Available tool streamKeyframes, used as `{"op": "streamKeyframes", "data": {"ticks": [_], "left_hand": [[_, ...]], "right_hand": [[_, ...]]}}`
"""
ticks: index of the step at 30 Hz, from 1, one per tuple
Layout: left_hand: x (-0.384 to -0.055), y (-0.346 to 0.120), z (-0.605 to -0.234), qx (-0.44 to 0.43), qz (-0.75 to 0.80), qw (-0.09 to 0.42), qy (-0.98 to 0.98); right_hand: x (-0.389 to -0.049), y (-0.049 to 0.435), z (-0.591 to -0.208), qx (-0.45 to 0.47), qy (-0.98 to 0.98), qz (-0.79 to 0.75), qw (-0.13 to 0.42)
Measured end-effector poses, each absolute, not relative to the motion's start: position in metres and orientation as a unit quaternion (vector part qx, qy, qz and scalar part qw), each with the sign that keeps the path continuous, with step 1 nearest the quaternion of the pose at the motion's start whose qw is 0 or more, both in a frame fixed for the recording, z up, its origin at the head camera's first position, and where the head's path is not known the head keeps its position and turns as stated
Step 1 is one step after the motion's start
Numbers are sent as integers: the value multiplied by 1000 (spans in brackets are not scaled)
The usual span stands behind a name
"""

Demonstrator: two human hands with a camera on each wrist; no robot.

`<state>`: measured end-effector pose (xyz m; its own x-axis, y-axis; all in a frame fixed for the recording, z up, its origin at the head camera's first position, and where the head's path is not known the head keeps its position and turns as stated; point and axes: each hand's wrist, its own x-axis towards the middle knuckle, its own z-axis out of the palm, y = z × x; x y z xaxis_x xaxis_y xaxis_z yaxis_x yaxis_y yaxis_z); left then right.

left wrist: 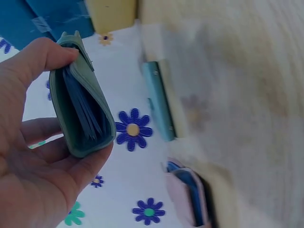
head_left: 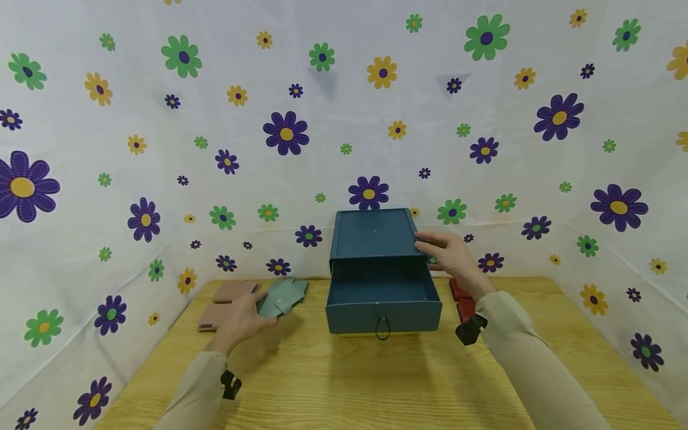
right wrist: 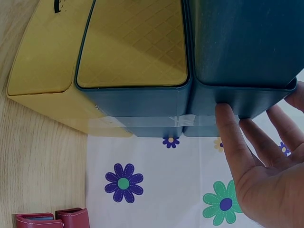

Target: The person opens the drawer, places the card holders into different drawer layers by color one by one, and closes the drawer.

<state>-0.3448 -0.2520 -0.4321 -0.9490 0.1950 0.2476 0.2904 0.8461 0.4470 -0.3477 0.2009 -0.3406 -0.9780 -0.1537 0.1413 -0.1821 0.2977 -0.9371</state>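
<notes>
My left hand [head_left: 242,321] holds a pale green card wallet [left wrist: 92,83] above the table, thumb on one side and fingers on the other. Its top gapes, showing clear card sleeves. A second green wallet [left wrist: 160,102] lies beyond it on the table. With fingers fairly straight, my right hand [head_left: 457,263] touches the upper right side of a blue drawer box [head_left: 375,232]. The top drawer [head_left: 384,318] is pulled out, and its visible inside holds nothing. A small loop pull [head_left: 383,329] hangs from its front.
Two pink wallets [head_left: 235,291] lie at the left back. Red wallets [head_left: 466,310] sit right of the box. Below the top drawer, the right wrist view shows a yellow-fronted drawer [right wrist: 133,42] and a yellow unit [right wrist: 42,52]. A flowered cloth [head_left: 344,179] hangs behind the table.
</notes>
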Motion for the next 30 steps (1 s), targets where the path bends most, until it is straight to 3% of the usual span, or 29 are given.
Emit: {"op": "streamKeyframes", "data": {"ticks": [7,19,30], "left_hand": [[-340,-243,-414,-157,-242,149,-946],[-328,-233,-388,-121,-243,115,-956],[-317,-225,-367,-110,-259,120,-952]], "right_hand": [[-349,201,-342,104,-802,588,10],[-345,199,-338,112,-803,586,7],[-345,200,-339,112,-805,583,9]]}}
